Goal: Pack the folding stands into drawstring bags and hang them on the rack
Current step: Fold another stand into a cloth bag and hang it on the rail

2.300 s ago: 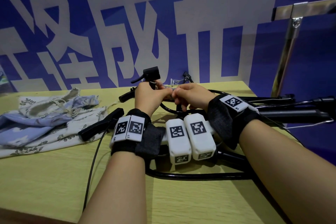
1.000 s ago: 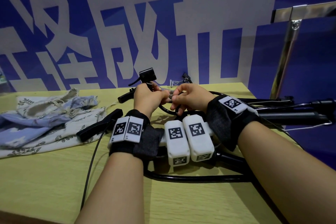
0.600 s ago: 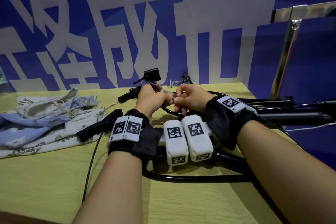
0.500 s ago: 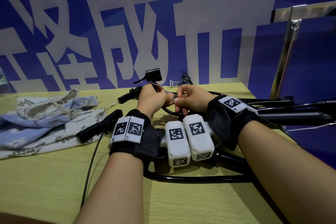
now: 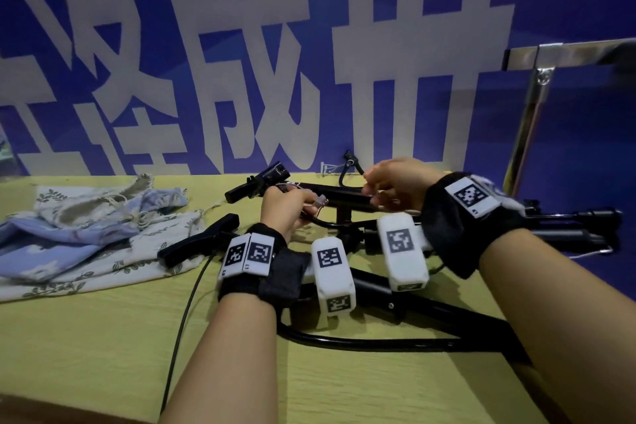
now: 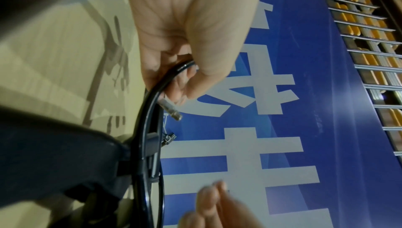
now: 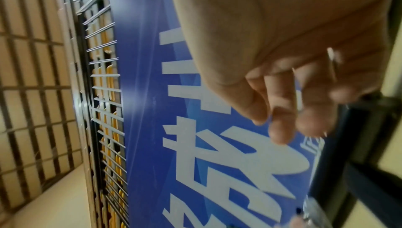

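The folding stand [image 5: 347, 198] lies on the table [image 5: 103, 337], not packed, with the drawstring bags [image 5: 86, 237] at far left. The hands have just separated: the left hand [image 5: 287, 205] pinches a black cable with its plug [image 5: 320, 200]. The right hand [image 5: 399, 184] has moved right, fingers curled; whether it holds something, I cannot tell.

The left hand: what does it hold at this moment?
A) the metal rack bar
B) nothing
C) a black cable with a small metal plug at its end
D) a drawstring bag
C: in the left wrist view the left hand grips the black cable, whose metal plug sticks out below the fingers.
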Demonstrator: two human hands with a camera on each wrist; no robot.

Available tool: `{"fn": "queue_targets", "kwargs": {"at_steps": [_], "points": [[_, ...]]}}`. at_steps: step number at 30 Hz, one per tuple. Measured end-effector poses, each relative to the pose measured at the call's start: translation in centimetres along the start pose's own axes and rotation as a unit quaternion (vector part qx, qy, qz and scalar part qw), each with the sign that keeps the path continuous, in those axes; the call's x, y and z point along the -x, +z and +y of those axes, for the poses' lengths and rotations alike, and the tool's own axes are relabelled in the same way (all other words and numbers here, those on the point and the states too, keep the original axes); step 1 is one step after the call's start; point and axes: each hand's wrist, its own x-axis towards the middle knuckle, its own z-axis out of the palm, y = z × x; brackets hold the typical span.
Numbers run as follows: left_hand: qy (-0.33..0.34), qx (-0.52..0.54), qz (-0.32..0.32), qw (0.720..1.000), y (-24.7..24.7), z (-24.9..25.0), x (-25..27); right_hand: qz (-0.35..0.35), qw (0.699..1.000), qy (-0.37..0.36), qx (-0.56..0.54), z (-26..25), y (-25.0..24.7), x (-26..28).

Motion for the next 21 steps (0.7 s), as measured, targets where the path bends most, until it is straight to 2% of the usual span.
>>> {"fn": "queue_targets", "kwargs": {"at_steps": [2, 4, 5, 6, 9, 13, 15, 18, 21], "points": [[-0.015, 0.010, 0.004, 1.000, 0.1, 0.1, 0.0, -0.027, 0.991, 0.009, 0.130, -0.2, -1.2, 0.7], [-0.033, 0.020, 0.009, 0.999, 0.4, 0.4, -0.1, -0.044, 0.941, 0.024, 0.335, 0.0, -2.1, 1.7], [-0.045, 0.019, 0.011, 0.999, 0.6, 0.5, -0.2, -0.047, 0.911, 0.030, 0.409, 0.2, -2.4, 2.1], [-0.056, 0.018, 0.014, 0.998, 0.8, 0.6, -0.1, -0.055, 0.894, 0.040, 0.443, 0.4, -2.7, 2.6], [-0.047, 0.001, 0.008, 0.999, 1.2, 0.7, 0.3, -0.088, 0.894, 0.065, 0.435, 1.0, -3.0, 3.2], [0.053, -0.114, -0.014, 0.992, 1.5, 1.1, 1.0, -0.085, 0.879, 0.062, 0.465, 1.7, -2.7, 2.8], [0.092, -0.167, -0.029, 0.981, 1.6, 1.4, 1.2, -0.090, 0.884, 0.049, 0.456, 2.0, -2.7, 2.5], [0.131, -0.229, -0.086, 0.961, 1.9, 1.8, 1.9, -0.090, 0.891, 0.033, 0.444, 2.4, -3.0, 2.5], [0.212, -0.312, -0.094, 0.921, 2.3, 2.2, 2.5, -0.081, 0.893, 0.024, 0.443, 2.7, -3.3, 2.6]]}}
